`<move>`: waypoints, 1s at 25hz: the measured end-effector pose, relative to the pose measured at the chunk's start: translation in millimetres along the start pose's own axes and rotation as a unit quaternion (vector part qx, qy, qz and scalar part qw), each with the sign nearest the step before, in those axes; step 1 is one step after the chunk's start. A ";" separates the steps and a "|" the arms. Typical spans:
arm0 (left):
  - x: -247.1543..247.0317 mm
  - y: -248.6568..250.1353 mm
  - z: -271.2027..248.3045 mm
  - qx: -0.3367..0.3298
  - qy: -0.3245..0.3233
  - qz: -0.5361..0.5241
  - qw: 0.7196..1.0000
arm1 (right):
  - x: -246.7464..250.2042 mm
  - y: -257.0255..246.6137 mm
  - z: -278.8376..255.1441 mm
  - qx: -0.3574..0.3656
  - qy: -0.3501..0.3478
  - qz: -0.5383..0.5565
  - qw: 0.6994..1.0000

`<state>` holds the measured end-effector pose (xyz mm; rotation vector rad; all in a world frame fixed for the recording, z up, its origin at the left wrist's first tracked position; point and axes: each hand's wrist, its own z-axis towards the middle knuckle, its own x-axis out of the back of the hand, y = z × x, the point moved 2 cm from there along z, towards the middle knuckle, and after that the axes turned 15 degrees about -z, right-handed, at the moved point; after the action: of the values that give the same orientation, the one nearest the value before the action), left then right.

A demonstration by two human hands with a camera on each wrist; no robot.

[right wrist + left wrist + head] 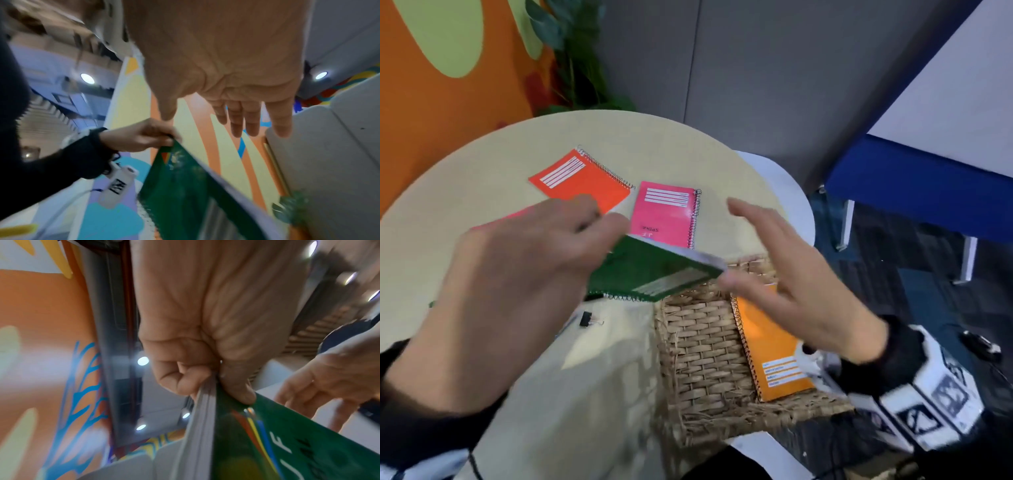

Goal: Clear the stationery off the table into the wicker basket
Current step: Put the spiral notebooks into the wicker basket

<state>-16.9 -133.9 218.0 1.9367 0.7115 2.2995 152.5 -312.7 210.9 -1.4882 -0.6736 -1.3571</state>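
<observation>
My left hand [524, 274] pinches a corner of a green spiral notebook [654, 270] and holds it tilted in the air, partly over the wicker basket [698, 346]. In the left wrist view the thumb and curled fingers of my left hand [207, 379] clamp the green notebook [287, 443]. My right hand [784, 274] hovers open over the basket, fingers straight, just right of the notebook; the same right hand [236, 100] holds nothing in the right wrist view. An orange notebook [774, 346] lies inside the basket.
On the round beige table [482, 192] lie a red-orange notebook [582, 180], a pink notebook [664, 212] and a black binder clip [586, 319]. A blue bench [921, 192] stands at the right, a plant [575, 58] behind the table.
</observation>
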 end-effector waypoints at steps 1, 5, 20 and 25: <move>5.1 17.2 9.2 -0.033 0.022 0.038 0.998 | -4.2 -11.7 -3.8 0.025 -0.010 -0.009 1.000; 2.1 58.9 21.5 -0.163 0.073 -0.037 0.983 | -29.1 3.1 -26.8 -0.007 0.029 0.000 1.000; -126.6 -168.6 25.5 0.231 -0.074 0.033 0.970 | -150.6 217.4 -127.8 -0.415 -0.287 0.070 0.860; -145.1 -193.5 64.8 0.177 -0.211 0.152 0.949 | -137.6 196.5 -112.6 -0.337 -0.413 -0.102 0.840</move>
<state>26.9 11.4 18.9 2.7564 0.8699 1.8723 248.7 -459.5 12.3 -2.7105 -0.9495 -1.1054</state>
